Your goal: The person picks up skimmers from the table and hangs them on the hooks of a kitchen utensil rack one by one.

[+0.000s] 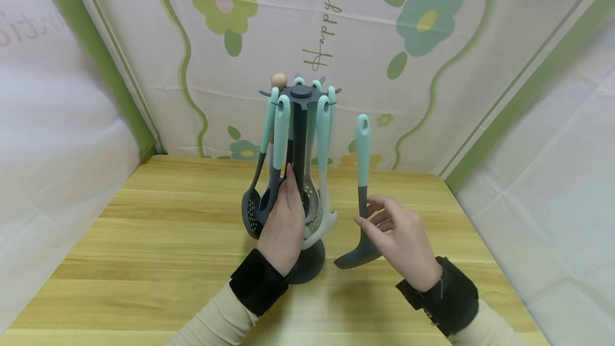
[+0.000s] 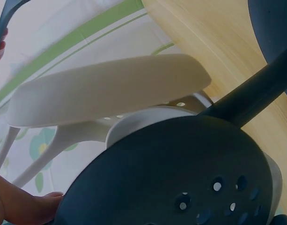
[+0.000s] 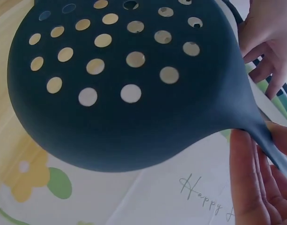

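Note:
A dark skimmer with a mint handle stands upright in the air, its holed head low and clear of the table. My right hand pinches its dark neck between thumb and fingers. To its left is a dark utensil stand hung with several mint-handled tools. My left hand reaches in among them and grips the stand around its post; the hung tools partly hide the fingers. In the left wrist view, another dark holed spoon and a pale spatula-like tool hang close to the hand.
The stand's round base rests on a wooden table. Behind hangs a white cloth with printed flowers, and cloth walls close off both sides. A wooden-tipped handle shows at the back left of the stand.

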`<state>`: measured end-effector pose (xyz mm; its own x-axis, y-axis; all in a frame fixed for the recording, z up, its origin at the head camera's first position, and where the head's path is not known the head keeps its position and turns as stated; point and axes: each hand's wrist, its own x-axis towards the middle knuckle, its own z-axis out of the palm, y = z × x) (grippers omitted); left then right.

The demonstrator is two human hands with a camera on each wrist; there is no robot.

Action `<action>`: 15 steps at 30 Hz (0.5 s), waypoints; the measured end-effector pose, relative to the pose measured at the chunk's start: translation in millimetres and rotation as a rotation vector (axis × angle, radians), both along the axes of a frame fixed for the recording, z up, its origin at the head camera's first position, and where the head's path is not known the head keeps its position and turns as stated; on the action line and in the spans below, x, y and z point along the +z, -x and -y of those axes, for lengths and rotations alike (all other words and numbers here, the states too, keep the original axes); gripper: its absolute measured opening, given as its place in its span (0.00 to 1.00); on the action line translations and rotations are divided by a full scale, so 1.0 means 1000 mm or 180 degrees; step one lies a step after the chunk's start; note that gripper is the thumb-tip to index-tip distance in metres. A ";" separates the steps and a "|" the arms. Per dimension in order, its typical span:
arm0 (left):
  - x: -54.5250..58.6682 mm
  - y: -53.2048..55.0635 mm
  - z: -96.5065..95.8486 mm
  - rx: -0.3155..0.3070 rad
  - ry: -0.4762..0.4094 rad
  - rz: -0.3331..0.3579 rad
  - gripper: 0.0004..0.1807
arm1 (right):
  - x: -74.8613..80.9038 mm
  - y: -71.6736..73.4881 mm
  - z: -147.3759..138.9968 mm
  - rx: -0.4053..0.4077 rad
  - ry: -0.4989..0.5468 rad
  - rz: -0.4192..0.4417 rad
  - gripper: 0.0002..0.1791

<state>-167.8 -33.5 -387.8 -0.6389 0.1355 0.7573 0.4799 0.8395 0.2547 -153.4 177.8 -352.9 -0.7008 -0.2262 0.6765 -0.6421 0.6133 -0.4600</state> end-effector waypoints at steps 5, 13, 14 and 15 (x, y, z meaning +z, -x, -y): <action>0.002 -0.002 -0.002 -0.0032 0.0015 0.0001 0.39 | 0.003 -0.003 0.002 0.0064 0.0031 -0.0062 0.18; 0.005 -0.006 -0.004 -0.0069 -0.0046 -0.0008 0.38 | 0.008 -0.010 0.009 0.0241 0.0048 -0.0225 0.19; 0.005 -0.006 -0.004 -0.0068 -0.0066 -0.0007 0.37 | 0.009 -0.011 0.010 0.0255 0.0047 -0.0241 0.19; 0.005 -0.006 -0.004 -0.0070 -0.0085 -0.0007 0.37 | 0.010 -0.012 0.011 0.0254 0.0049 -0.0250 0.19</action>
<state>-161.4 -29.0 -382.3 -0.6343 0.1290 0.7623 0.4987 0.8217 0.2759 -141.7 167.2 -342.9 -0.6258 -0.2682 0.7324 -0.7229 0.5521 -0.4155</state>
